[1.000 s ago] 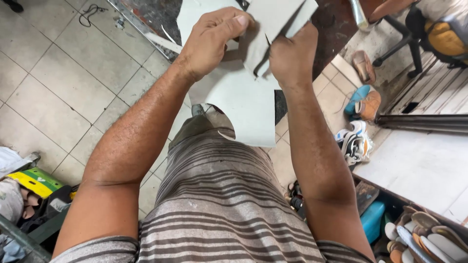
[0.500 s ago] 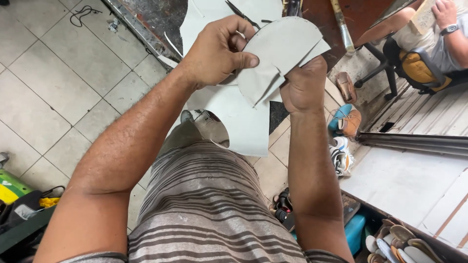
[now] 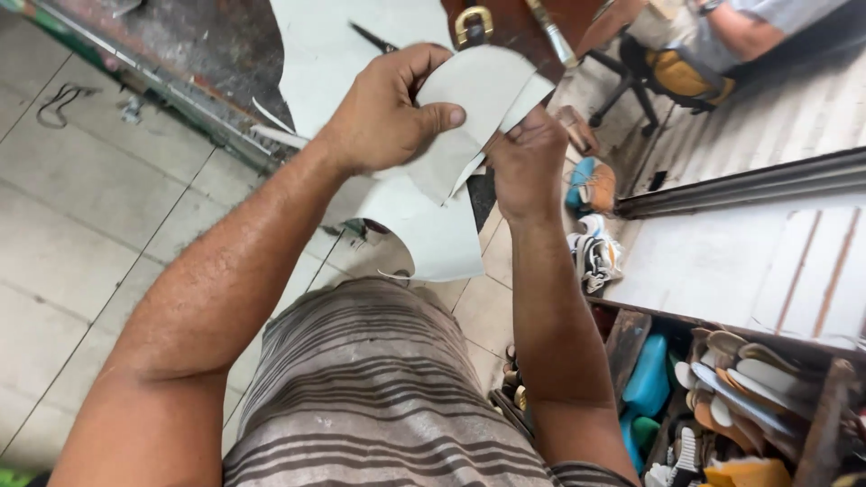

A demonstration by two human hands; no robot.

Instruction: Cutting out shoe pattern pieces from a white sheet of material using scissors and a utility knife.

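Observation:
My left hand (image 3: pixel 388 117) grips a curved, pale grey cut-out piece (image 3: pixel 478 90) of sheet material, thumb on top, held up in front of me. My right hand (image 3: pixel 528 167) is closed on the piece's right-hand edge, knuckles toward me; whatever else it may hold is hidden. Below the hands hangs a larger flap of the same pale sheet (image 3: pixel 433 234), with a curved bite cut out of it. More of the sheet (image 3: pixel 320 54) lies on the workbench above. I am seated, wearing striped shorts (image 3: pixel 361 397).
Dark workbench edge (image 3: pixel 180 99) runs across the top left, with gold-handled scissors (image 3: pixel 474 22) on it. Shoes (image 3: pixel 595 257) lie on the tiled floor at right. A crate of soles (image 3: pixel 740 379) stands lower right. Another person sits on a chair (image 3: pixel 677 72) at top right.
The cut-out piece has come free of the big sheet and been lifted and turned in both hands. My view has tilted down and right, showing more of the crate.

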